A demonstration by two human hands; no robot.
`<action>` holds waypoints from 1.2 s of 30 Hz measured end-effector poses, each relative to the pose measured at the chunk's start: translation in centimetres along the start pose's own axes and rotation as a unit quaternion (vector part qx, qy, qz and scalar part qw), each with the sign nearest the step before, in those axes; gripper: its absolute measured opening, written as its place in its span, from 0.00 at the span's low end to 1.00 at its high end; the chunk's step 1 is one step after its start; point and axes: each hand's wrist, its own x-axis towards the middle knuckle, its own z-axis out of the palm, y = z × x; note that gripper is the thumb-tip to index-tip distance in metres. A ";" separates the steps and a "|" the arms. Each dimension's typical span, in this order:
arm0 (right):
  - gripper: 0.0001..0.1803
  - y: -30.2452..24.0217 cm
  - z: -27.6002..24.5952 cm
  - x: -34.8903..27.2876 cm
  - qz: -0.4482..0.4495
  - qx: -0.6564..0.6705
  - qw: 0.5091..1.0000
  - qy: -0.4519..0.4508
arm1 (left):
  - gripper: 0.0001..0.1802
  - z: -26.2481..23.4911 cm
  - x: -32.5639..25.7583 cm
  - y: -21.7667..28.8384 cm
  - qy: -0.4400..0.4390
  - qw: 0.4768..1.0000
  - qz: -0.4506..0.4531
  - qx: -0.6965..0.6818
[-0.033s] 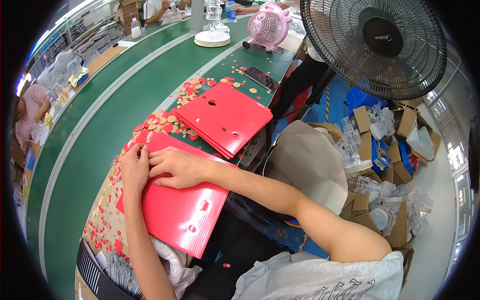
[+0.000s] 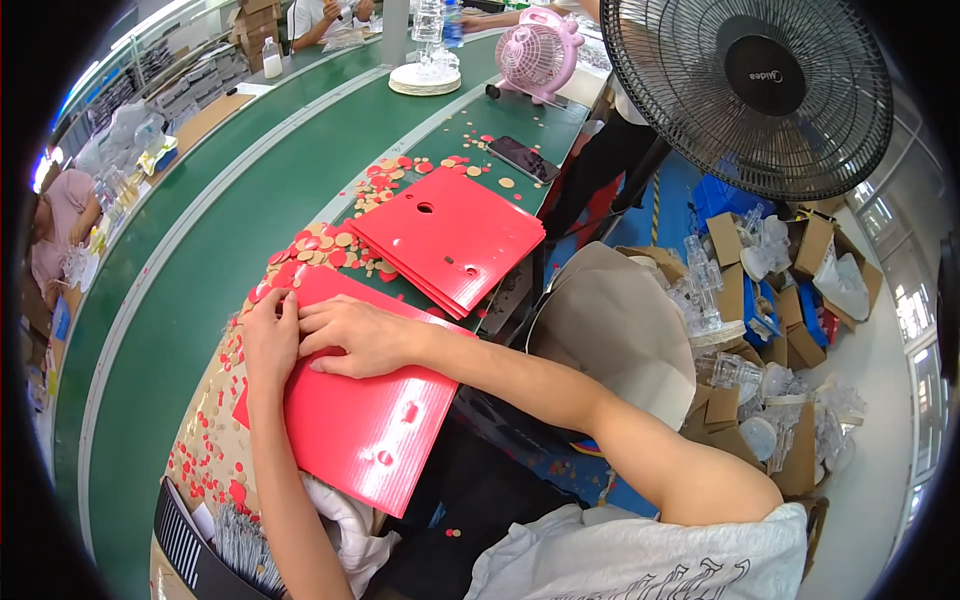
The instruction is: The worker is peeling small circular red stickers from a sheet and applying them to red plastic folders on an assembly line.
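Note:
A red corrugated plastic sheet (image 2: 350,455) lies slanted in front of me, with small cut-outs near its near end. At its far left corner my left hand (image 2: 268,335) is closed, the fingers bent around the edge; the fingertips are partly hidden. My right hand (image 2: 355,335) lies on top of the same sheet, fingers stretched toward the left hand and thumb apart. Just beyond rests a stack of red sheets (image 2: 450,235) with round and small holes. Red and tan discs (image 2: 315,245) are scattered along the left side of both.
A phone (image 2: 523,158) and a pink fan (image 2: 538,52) sit farther along the green table (image 2: 180,330). A large black fan (image 2: 755,90) stands at right, above cartons (image 2: 790,440) of clear plastic parts. A black-handled brush (image 2: 225,545) lies near left. Other people work at the far side.

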 end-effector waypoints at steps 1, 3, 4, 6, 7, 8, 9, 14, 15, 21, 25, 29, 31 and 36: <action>0.14 0.0 0.0 0.1 -0.001 0.001 1.000 0.000 | 0.17 -0.1 0.0 -0.1 0.001 1.000 -0.001 0.001; 0.14 0.0 0.0 0.1 -0.002 0.000 1.000 0.002 | 0.17 -0.1 -0.1 -0.1 0.013 1.000 -0.004 -0.018; 0.14 0.0 0.0 0.1 -0.001 0.000 1.000 0.001 | 0.17 -0.1 -0.1 0.0 0.012 1.000 -0.005 -0.018; 0.14 0.0 -0.2 0.2 0.007 -0.001 1.000 -0.006 | 0.17 -0.1 -0.1 0.2 0.018 1.000 0.003 -0.022; 0.14 -0.1 -0.2 0.1 0.008 -0.002 1.000 -0.007 | 0.17 -0.1 -0.1 0.1 0.018 1.000 0.003 -0.024; 0.14 -0.2 -0.3 0.1 0.018 0.004 1.000 -0.017 | 0.16 0.0 -0.2 0.0 0.017 1.000 0.007 -0.020; 0.14 -0.1 -0.6 0.3 0.025 0.007 0.999 -0.025 | 0.16 -0.1 0.1 0.1 0.019 1.000 0.014 -0.016; 0.12 0.3 0.7 0.3 -0.040 -0.008 0.997 0.060 | 0.16 -0.2 0.0 -0.4 0.012 1.000 0.006 -0.001; 0.12 0.1 0.5 0.4 -0.044 -0.009 0.997 0.065 | 0.16 -0.1 0.0 -0.5 0.021 1.000 0.012 -0.007; 0.15 0.0 -0.4 0.3 0.023 0.012 0.999 -0.020 | 0.16 -0.3 0.1 0.3 0.004 1.000 -0.003 -0.012; 0.15 -0.1 0.2 0.2 0.002 0.008 1.000 -0.003 | 0.16 -0.1 -0.2 -0.2 0.003 1.000 -0.005 -0.005; 0.15 0.0 0.0 0.2 0.007 0.010 1.000 -0.008 | 0.16 -0.1 -0.2 0.1 0.012 0.999 -0.002 -0.032; 0.15 0.0 -0.4 0.3 0.018 0.013 0.999 -0.023 | 0.16 -0.3 -0.1 0.5 0.009 1.000 -0.001 -0.020; 0.15 0.1 0.1 0.1 -0.003 0.004 1.000 0.001 | 0.16 -0.2 -0.3 0.3 0.020 1.000 0.015 -0.010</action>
